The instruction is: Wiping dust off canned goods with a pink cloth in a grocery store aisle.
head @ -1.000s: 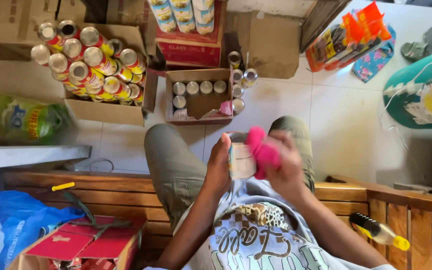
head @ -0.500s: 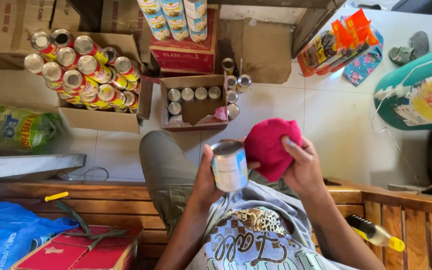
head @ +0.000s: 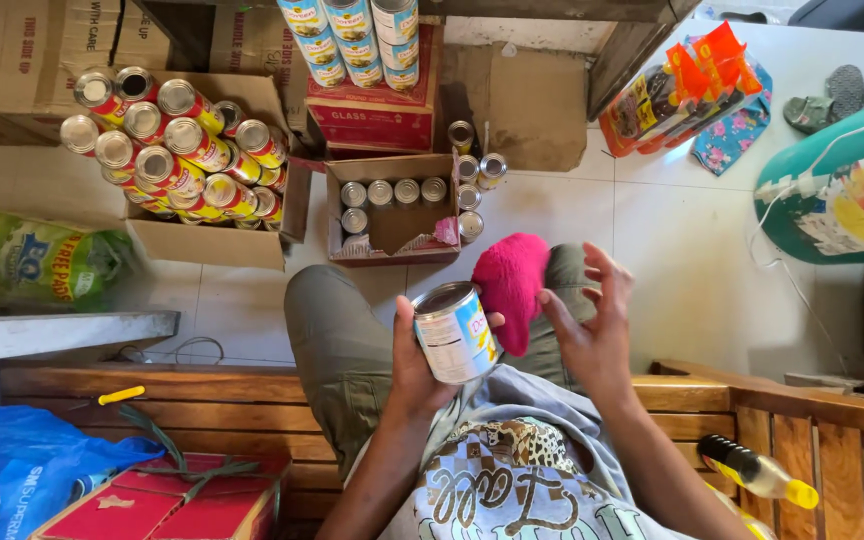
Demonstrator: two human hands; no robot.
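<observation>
- Tin can (head: 455, 332) sat gripped in my left hand (head: 414, 352) above the lap; a one-handed hold risked a drop.
- Right hand (head: 592, 325) was spread, pink cloth (head: 509, 285) barely pinched; I judged it could slip.
- Boxed cans (head: 394, 192) lay on the floor beyond.

white tiled floor (head: 672, 250) under cardboard boxes (head: 214, 243), loose cans (head: 472, 196)

A carton of stacked tins (head: 177, 150) sits beside a smaller box (head: 392, 210) on tiles.
</observation>
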